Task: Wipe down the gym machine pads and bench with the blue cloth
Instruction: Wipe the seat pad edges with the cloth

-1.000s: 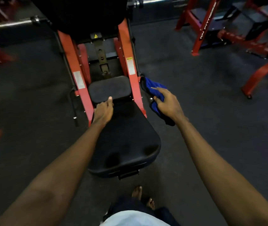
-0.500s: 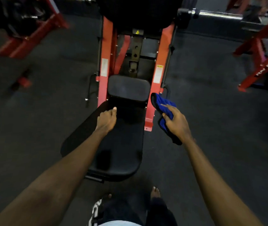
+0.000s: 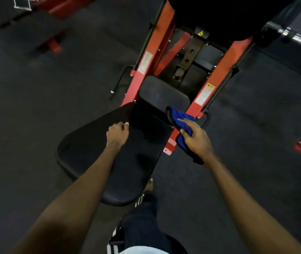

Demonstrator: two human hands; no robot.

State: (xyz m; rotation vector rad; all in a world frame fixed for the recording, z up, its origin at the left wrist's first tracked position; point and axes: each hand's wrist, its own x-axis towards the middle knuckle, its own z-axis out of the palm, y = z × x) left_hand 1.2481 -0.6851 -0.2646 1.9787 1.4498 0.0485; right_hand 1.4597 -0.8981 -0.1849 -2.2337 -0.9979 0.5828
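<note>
Item: blue cloth (image 3: 178, 113), folded, dark-edged. I logged it over the bench's (image 3: 136, 162) right edge, beside the red frame (image 3: 217, 74), gripped by my right hand (image 3: 196, 139). Left hand (image 3: 117, 134) rested curled on the bench, holding nothing.

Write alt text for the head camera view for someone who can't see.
A person's right hand holds a blue cloth beside a black bench on a red gym machine. The left hand rests, fingers curled, on the bench.
</note>
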